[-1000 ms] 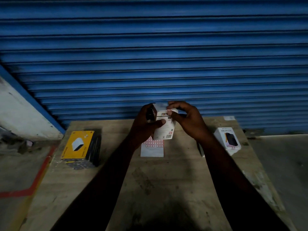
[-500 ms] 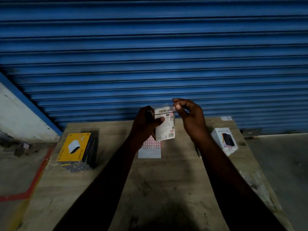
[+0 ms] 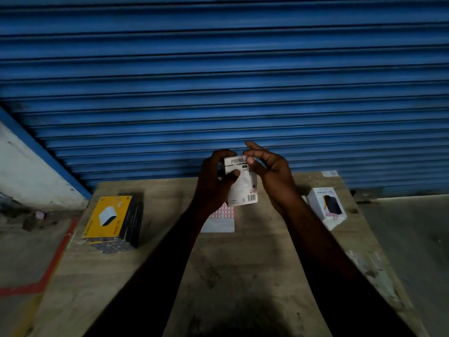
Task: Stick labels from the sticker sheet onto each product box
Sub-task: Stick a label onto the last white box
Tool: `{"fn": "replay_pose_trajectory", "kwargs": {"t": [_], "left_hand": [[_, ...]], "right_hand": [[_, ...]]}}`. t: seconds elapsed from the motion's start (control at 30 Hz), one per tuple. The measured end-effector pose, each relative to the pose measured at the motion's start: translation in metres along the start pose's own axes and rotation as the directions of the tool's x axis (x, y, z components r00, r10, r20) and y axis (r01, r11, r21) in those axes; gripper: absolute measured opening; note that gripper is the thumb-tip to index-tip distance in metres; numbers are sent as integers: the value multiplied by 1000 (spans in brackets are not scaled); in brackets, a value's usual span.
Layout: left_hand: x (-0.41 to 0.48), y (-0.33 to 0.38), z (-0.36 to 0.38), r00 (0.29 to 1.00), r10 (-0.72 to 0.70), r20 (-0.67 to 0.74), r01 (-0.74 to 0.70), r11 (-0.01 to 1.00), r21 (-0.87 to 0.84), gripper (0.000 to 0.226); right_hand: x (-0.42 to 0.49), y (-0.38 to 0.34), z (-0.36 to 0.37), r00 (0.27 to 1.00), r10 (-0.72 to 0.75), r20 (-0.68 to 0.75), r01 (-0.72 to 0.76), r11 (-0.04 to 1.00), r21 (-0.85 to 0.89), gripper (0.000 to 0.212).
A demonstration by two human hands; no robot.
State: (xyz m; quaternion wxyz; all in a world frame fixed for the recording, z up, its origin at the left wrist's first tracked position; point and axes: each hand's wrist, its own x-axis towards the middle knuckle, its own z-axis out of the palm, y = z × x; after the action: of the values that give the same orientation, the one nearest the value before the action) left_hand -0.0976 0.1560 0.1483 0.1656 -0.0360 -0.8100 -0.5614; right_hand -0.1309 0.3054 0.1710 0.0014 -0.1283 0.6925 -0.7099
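Shutter in blue filled the far wall behind the wooden table. A yellow box lay far left and a white box far right. My left hand gripped a small white box upright above the sticker sheet, thumb across its face. My right hand pinched a tiny pale label at that box's top edge, other fingers loosely spread.

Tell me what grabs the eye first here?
The blue roller shutter fills the background. At centre, the left hand holds up a white box while the right hand pinches what looks like a small label at its top edge. A yellow box sits at the left of the wooden table.
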Motion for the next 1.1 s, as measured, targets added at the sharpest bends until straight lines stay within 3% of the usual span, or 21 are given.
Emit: {"fn": "replay_pose_trajectory", "kwargs": {"t": [0.27, 0.8, 1.1], "left_hand": [[0, -4, 6, 1000, 7, -9, -7, 1000, 4, 37], [0, 2, 8, 996, 85, -25, -85, 996, -6, 33], [-1, -1, 9, 989, 148, -22, -143, 977, 159, 35]], "right_hand": [[0, 3, 6, 999, 27, -38, -23, 994, 102, 18], [0, 6, 8, 992, -28, -122, 25, 999, -27, 15], [-3, 0, 7, 979, 94, -179, -89, 995, 32, 16]]}}
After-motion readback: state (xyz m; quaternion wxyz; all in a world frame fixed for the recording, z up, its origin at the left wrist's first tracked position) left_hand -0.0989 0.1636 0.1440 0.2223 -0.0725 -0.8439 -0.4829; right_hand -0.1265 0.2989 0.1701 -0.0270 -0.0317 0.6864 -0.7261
